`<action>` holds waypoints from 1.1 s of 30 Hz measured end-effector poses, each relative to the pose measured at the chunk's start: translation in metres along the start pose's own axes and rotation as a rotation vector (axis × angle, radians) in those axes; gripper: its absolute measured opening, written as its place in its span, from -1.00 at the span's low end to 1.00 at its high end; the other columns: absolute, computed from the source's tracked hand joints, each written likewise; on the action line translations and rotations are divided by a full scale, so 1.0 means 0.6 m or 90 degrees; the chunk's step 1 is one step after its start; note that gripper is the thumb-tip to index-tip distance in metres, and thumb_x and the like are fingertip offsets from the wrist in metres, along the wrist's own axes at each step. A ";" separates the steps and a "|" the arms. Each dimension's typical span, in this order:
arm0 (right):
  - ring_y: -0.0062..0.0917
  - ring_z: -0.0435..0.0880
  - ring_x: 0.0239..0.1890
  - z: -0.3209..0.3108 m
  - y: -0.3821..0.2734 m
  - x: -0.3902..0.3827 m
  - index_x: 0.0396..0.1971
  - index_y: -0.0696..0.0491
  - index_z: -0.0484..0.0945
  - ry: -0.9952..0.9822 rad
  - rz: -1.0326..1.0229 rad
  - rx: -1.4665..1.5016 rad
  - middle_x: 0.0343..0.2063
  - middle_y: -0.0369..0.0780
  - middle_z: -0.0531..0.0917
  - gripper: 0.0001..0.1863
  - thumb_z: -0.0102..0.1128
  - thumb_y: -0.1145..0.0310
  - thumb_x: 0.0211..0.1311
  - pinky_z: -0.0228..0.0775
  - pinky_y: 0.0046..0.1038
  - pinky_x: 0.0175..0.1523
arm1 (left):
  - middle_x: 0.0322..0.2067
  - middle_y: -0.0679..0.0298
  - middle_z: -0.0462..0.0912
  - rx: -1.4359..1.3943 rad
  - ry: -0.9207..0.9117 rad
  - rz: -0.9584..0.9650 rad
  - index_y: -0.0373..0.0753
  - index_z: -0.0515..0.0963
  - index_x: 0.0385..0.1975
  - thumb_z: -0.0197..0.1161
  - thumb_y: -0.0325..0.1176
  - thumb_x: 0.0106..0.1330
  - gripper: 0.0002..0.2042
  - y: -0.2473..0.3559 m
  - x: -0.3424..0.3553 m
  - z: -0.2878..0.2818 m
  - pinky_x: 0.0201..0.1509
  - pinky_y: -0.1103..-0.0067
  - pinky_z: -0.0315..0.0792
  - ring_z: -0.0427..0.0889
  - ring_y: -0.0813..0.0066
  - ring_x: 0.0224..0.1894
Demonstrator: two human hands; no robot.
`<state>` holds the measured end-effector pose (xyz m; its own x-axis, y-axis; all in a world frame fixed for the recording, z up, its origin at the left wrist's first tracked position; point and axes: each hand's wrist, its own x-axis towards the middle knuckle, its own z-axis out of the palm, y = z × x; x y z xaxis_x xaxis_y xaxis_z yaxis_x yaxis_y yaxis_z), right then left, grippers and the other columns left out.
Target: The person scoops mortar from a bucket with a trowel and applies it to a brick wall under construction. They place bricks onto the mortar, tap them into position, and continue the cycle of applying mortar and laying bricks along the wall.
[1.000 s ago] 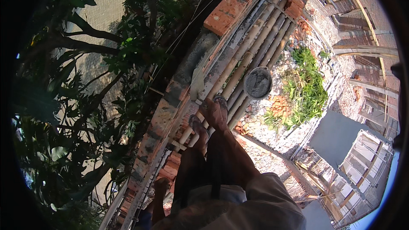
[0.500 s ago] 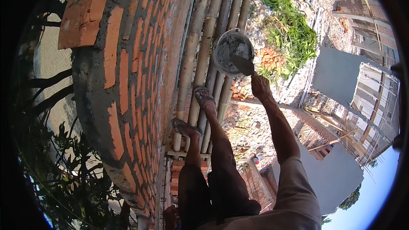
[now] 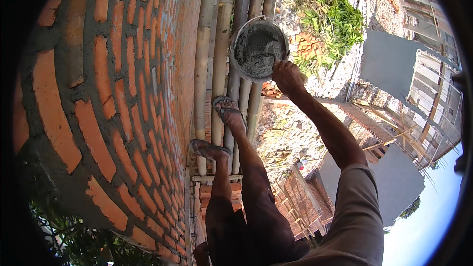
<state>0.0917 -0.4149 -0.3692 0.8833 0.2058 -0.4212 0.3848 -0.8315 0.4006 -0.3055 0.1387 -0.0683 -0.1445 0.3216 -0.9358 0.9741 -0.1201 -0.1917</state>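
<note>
My right hand (image 3: 288, 76) is closed round the handle of a trowel (image 3: 266, 53), whose blade is partly sunk in wet grey mortar. The mortar lies in a round bucket (image 3: 233, 61) with a thin wire handle, standing on bamboo poles. Low in the view, beside my leg, a small part of my left hand (image 3: 200, 253) shows; its fingers cannot be made out. To the left rises a brick wall (image 3: 118, 113) with grey mortar joints and fresh mortar along its outer edge.
My sandalled feet (image 3: 229, 111) stand on several bamboo poles (image 3: 202, 69) beside the wall. Beyond the poles, far below, lie rubble (image 3: 276, 143), a brick pile (image 3: 309, 47) and cut green leaves (image 3: 332, 10). Stacked bricks (image 3: 231, 194) sit under the platform.
The trowel blade has gone from above the bucket down into the mortar, and my right hand has turned and lowered to the rim. The view has shifted, showing more of the wall face.
</note>
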 end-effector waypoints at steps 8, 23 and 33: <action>0.04 0.58 -0.44 0.040 -0.107 0.023 -0.51 0.17 0.48 -0.124 0.474 0.749 -0.58 0.08 0.57 -0.73 -0.09 0.29 0.20 0.35 -0.07 -0.35 | -0.21 0.15 0.69 0.035 -0.022 0.094 -0.30 0.55 0.05 0.05 -0.24 0.35 -0.63 -0.027 0.003 -0.010 -0.21 0.45 0.59 0.68 0.32 -0.20; -0.63 0.46 -0.66 -0.091 -0.041 -0.076 -0.47 0.19 0.51 -0.156 0.373 1.148 -0.67 -0.28 0.50 -0.81 0.16 0.35 0.13 0.32 -0.50 -0.57 | -0.35 0.08 0.66 -0.115 0.074 0.010 -0.39 0.60 -0.27 0.24 -0.20 0.27 -0.69 0.056 -0.044 -0.012 -0.27 0.33 0.58 0.66 0.29 -0.35; -0.78 0.36 -0.61 -0.516 0.094 -0.195 -0.47 0.11 0.45 -0.317 -0.174 0.961 -0.62 -0.38 0.42 -0.52 0.03 -0.07 0.34 0.16 -0.62 -0.58 | -0.64 0.39 0.19 -0.256 0.036 0.225 -0.24 0.23 -0.68 0.13 -0.34 0.26 -0.69 0.027 -0.078 -0.009 -0.50 0.48 0.19 0.15 0.56 -0.59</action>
<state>0.0929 -0.3262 -0.0454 0.5498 0.4959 -0.6722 -0.3594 -0.5860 -0.7262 -0.2819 0.1269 -0.0260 0.2037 0.3781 -0.9031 0.9530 0.1347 0.2713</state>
